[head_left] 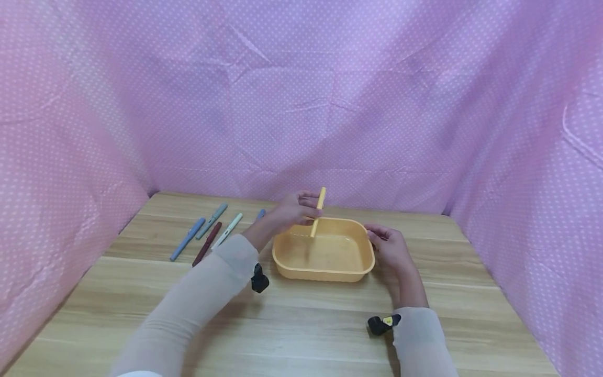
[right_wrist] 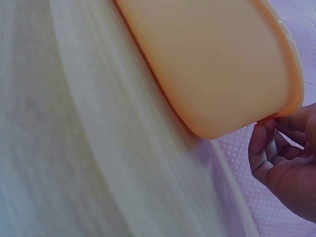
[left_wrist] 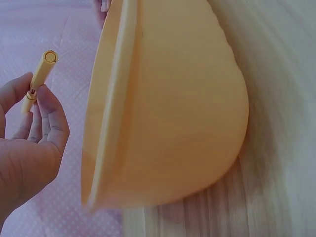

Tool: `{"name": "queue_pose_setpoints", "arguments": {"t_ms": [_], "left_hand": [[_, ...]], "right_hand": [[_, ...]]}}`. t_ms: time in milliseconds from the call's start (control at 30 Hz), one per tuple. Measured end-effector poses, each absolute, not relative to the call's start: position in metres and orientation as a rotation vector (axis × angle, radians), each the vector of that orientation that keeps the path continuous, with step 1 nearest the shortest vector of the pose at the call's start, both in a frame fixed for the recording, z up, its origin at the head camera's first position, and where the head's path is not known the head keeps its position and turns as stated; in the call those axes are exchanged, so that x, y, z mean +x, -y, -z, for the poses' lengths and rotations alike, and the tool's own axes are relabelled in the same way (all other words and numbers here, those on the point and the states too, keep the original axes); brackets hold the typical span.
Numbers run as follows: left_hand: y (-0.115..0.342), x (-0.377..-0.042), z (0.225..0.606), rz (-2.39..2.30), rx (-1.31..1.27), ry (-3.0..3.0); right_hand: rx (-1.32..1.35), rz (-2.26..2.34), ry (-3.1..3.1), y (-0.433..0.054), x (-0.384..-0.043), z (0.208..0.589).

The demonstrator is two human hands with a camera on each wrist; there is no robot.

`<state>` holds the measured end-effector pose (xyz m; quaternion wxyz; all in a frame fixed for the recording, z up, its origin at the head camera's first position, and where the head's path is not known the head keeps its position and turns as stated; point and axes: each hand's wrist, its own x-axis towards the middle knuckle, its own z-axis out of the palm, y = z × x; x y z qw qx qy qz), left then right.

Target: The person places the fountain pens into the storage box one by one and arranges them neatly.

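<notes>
A yellow pen (head_left: 321, 198) is pinched between the thumb and fingers of my left hand (head_left: 289, 210). It stands tilted over the back left of a yellow plastic basin (head_left: 325, 275), its lower end overlapping the basin's inside in the head view. The left wrist view shows the pen's round end (left_wrist: 50, 57) facing the camera, beside the basin's wall (left_wrist: 182, 98). At the basin's right side, my right hand (head_left: 392, 250) holds the rim, with curled fingers and thumb at the corner. In the right wrist view those fingertips (right_wrist: 266, 123) meet the rim's edge.
Left of the basin lie a blue pen (head_left: 187, 240), a grey-green pen (head_left: 212, 221), a dark red pen (head_left: 207, 244) and a pale green pen (head_left: 228, 230). Another blue pen (head_left: 261, 213) shows partly behind my left wrist. Pink dotted cloth (head_left: 301, 115) surrounds the wooden table (head_left: 301, 335).
</notes>
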<state>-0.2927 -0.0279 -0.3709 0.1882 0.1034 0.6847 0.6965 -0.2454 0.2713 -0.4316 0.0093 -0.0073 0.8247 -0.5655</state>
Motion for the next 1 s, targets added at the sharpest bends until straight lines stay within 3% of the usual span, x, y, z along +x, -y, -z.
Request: {"name": "queue_pose_setpoints", "arguments": {"t_ms": [1000], "left_hand": [[-0.038,-0.281,0.420,-1.840,0.221,-1.930]], "right_hand": [[0.003,1.774,-2.565,-0.265,-0.249,0.429]]}}
